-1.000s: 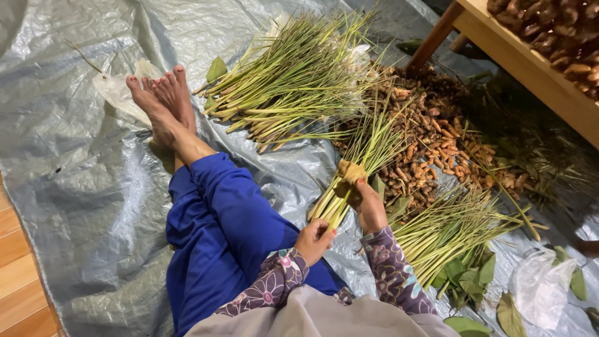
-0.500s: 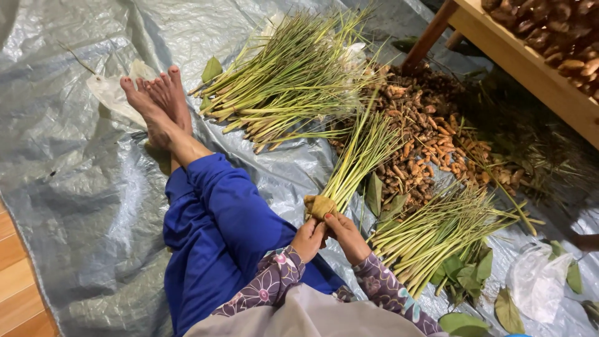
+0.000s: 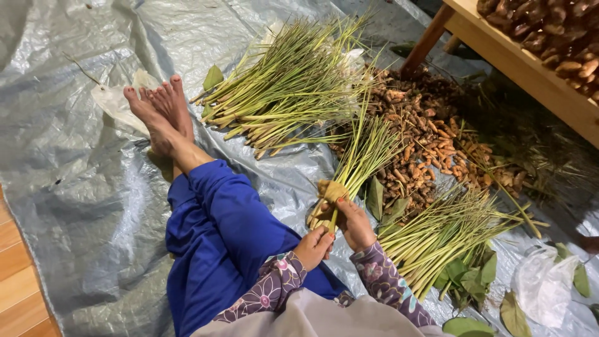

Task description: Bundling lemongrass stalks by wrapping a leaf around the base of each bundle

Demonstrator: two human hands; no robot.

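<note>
- Head view is cutting off the person's upper arms and body at the bottom edge; only the patterned sleeves, blue trousers and bare feet [image 3: 159, 112] are showing.
- A wooden table [image 3: 530, 75] is being cropped at the top right corner, with brown pods on it only partly showing; its leg is standing on the grey tarp [image 3: 75, 187].
- Shadow is swallowing the ground under the table, so what is lying there is hard to make out.
- The left hand [image 3: 314, 246] is curling its fingers around the lower end of a small bundle of green stalks [image 3: 359, 165], gripping it from below; red-painted nails are showing.
- The right hand [image 3: 354, 223] is closing over the same bundle just beside the left, fingers wrapped on a yellowish leaf band [image 3: 331, 190] that is encircling the stalk bases; the palm is hidden.
- The bundle is slanting up and away from the lap, its tips fanning over a heap of brown roots [image 3: 430, 150].
- A large pile of loose stalks [image 3: 287, 93] is lying beyond the feet, and another pile [image 3: 443, 234] is resting right of the hands beside scattered green leaves [image 3: 471, 271].
- A white plastic bag [image 3: 543, 284] is lying crumpled at the lower right.
</note>
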